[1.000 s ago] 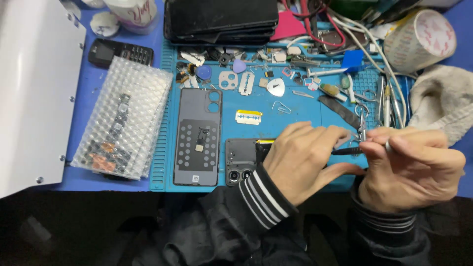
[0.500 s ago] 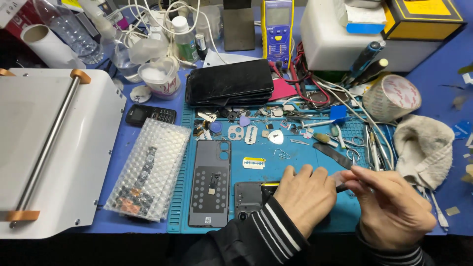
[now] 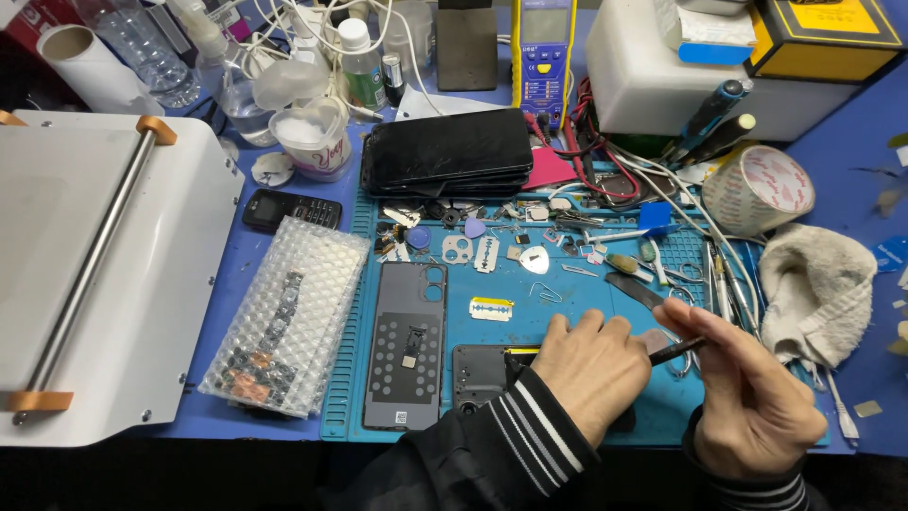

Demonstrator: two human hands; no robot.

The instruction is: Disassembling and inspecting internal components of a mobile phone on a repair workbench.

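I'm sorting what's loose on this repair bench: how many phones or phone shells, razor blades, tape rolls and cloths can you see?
Phones or shells: 4 (dark stack, small keypad phone, grey back cover, open phone under the left hand)
Razor blades: 2 ()
Tape rolls: 1
Cloths: 1
Total: 8

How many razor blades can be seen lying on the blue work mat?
2. One flat silver razor blade lies in the middle of the blue rubber work mat, right of the grey phone back cover. A second razor blade lies above it. Others may be hidden among clutter.
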